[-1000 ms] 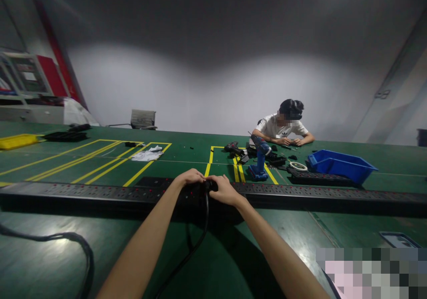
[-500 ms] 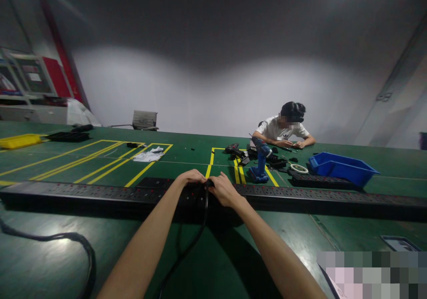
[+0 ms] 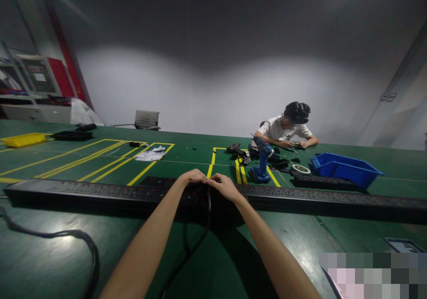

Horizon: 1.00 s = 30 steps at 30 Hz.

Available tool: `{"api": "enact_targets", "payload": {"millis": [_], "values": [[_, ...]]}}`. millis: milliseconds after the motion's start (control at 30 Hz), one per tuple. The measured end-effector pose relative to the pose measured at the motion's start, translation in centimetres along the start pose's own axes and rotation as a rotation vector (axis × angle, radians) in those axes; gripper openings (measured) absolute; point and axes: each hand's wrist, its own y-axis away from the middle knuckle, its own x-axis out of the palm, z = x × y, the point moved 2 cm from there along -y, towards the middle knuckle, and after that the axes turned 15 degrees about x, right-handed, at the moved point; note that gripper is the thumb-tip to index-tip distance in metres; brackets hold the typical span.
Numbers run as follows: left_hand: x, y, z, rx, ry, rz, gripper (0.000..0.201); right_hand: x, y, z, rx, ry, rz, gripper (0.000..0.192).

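Note:
A long black power strip (image 3: 106, 191) with rows of sockets and small red dots lies across the green table in front of me. Over its middle, my left hand (image 3: 194, 177) and my right hand (image 3: 223, 186) meet with fingertips pinched together. Between them is the upper end of a black cable (image 3: 201, 239), which hangs down over the strip's near side toward me. My fingers hide the cable's tip. Behind my left hand a short black socket piece (image 3: 155, 181) rests against the strip.
Beyond the strip stand a blue cordless drill (image 3: 263, 161) and a blue bin (image 3: 347, 168). A black socket unit (image 3: 320, 180) lies beside the bin. White gloves (image 3: 151, 153) lie farther left. Thick black cable (image 3: 78, 234) curves at near left. A person (image 3: 287, 128) sits across the table.
My right hand's fingers have closed in against the left fingertips, covering the cable end that showed before. The whole view has shifted slightly, with things sitting a little farther right.

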Motion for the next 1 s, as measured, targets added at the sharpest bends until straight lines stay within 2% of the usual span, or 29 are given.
{"api": "enact_targets", "payload": {"millis": [200,433,533,633,800,1000], "values": [[-0.2,0.3,-0.7,0.003,0.000,0.011,0.034,-0.2,0.7,0.4,-0.056,-0.001,0.004,0.036],[-0.1,-0.2,0.2,0.005,-0.019,0.014,0.036,-0.5,1.1,0.6,-0.097,0.028,0.045,0.031],[0.0,-0.2,0.3,-0.007,-0.054,0.008,0.034,-0.5,1.3,0.7,-0.155,0.042,0.085,0.045],[0.1,-0.2,0.2,0.011,-0.052,-0.008,0.031,-0.4,1.7,0.8,-0.197,0.084,0.073,0.056],[0.2,-0.4,0.6,0.042,-0.039,-0.012,0.032,0.0,2.0,1.0,-0.199,0.192,0.016,0.053],[0.2,-0.5,0.9,0.036,-0.028,-0.030,0.035,0.2,1.8,0.7,-0.200,0.259,0.006,0.046]]}}
